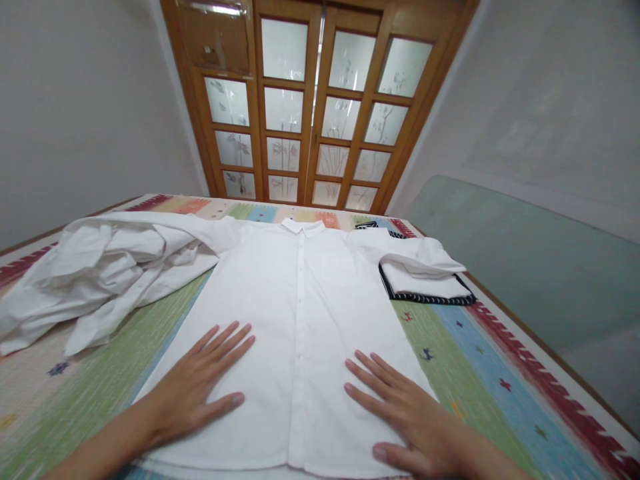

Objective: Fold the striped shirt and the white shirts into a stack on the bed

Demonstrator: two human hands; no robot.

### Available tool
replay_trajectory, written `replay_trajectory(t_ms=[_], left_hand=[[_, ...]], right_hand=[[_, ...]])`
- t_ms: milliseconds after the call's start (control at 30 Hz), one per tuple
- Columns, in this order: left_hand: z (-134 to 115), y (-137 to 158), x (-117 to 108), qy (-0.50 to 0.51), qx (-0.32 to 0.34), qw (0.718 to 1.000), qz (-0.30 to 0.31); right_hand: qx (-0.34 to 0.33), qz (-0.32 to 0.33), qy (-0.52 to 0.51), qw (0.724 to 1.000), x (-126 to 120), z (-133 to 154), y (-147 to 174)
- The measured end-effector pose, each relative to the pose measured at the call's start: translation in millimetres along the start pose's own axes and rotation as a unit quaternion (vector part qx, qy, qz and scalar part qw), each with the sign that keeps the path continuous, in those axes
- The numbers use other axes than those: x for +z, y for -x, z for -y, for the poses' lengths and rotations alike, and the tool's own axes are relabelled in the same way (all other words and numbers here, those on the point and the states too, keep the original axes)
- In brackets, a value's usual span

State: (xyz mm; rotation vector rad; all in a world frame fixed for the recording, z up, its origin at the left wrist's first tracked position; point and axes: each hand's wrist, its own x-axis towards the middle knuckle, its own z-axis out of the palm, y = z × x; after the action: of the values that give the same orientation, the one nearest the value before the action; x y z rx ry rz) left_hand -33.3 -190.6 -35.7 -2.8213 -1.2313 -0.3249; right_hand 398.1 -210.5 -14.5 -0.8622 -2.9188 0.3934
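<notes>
In the head view, I have a white shirt [267,287] in the middle of the scene, spread with its collar [303,228] at the far end and its hem near me. Its button strip [300,293] runs from far to near down the centre. The left hand [197,383] is palm down on the near left part of the shirt, open, with fingers spread and nothing gripped. The right hand [407,403] is on the near right part, also open and palm down, thumb toward the middle. I see both forearms coming in from the near edge. At left, a crumpled heap of white fabric [125,257] lies beside the shirt, meeting its left sleeve. At right, the other sleeve lies over a folded black-and-white cloth [440,301]. Everything rests on a striped cover [480,347] in green, blue and red. At the far side stand wooden doors [309,100] with frosted panes
</notes>
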Motion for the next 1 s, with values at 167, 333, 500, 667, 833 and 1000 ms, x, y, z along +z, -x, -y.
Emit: replay_trajectory(t_ms=[167, 333, 500, 667, 833, 1000], left_hand=[[21, 37, -12, -0.023, -0.020, 1.000, -0.001], [24, 56, -32, -0.011, 0.002, 0.999, 0.034], [31, 34, -37, -0.002, -0.028, 1.000, 0.006], [37, -25, -28, 0.004, -0.041, 0.999, -0.009], [46, -83, -7, 0.022, -0.039, 0.999, 0.009], [62, -121, 12, 0.017, -0.057, 0.998, 0.036]], right_hand=[[-0.014, 0.008, -0.030, 0.999, -3, 7, 10], [-0.013, -0.001, -0.063, 0.998, -13, 12, 10], [0.007, -0.024, -0.106, 0.994, -27, 17, -15], [0.005, -0.113, -0.052, 0.992, -25, -13, -81], [0.105, -0.098, 0.004, 0.990, -10, -64, -156], [0.137, -0.089, 0.025, 0.986, 8, -68, -187]])
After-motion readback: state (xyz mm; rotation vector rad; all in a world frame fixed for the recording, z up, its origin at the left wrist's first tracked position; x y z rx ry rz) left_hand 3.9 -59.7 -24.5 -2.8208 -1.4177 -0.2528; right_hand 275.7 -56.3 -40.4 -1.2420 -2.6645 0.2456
